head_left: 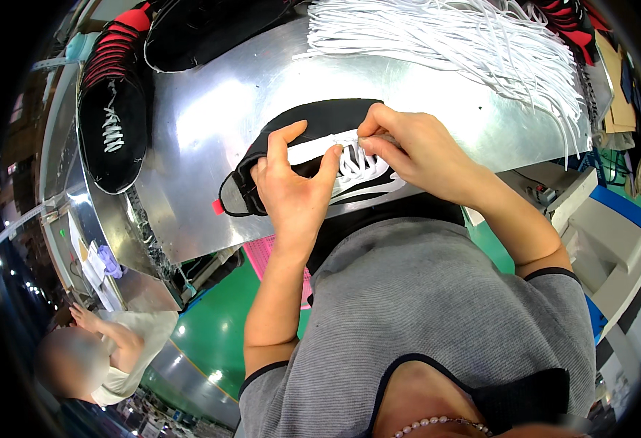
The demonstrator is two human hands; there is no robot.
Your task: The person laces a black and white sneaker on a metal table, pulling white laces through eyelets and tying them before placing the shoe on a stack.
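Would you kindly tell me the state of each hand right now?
Left hand: open, spread against the black shoe upper.
Right hand: closed in a pinch, apparently on the white lace.

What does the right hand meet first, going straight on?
Probably the left hand, at its thumb, just left of the right hand over the black-and-white shoe upper; depth is unclear.

Green floor (218,317) gleams below a metal table (189,208).
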